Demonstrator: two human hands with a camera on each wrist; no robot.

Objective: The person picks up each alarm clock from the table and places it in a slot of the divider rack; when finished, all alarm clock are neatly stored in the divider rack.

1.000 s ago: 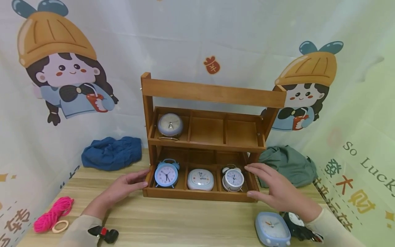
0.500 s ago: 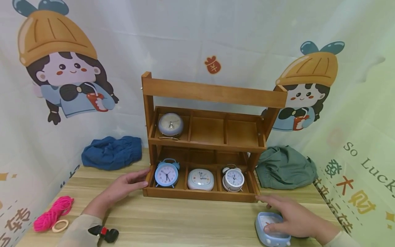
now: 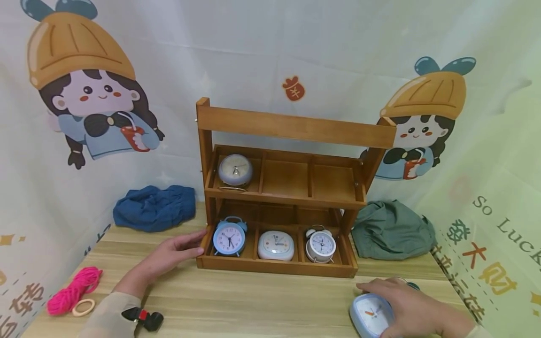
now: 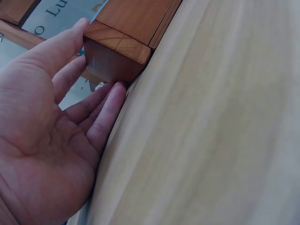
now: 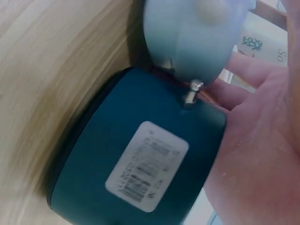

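Square blue clock (image 3: 371,313) in right hand (image 3: 409,305), fingers (image 3: 374,286) gripping it around far edge.

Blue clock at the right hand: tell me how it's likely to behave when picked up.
The blue clock is probably stiff, judging by its smooth, hard-looking case. That smooth surface and its rounded corners could make it slightly slippery in the right hand. Its squarish outline makes rolling seem unlikely.

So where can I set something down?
Bare: upper middle compartment, upper right compartment; table in front of rack, between left hand and right hand. Crowded: lower front row, three clocks; around right hand, light-blue clock and teal object.
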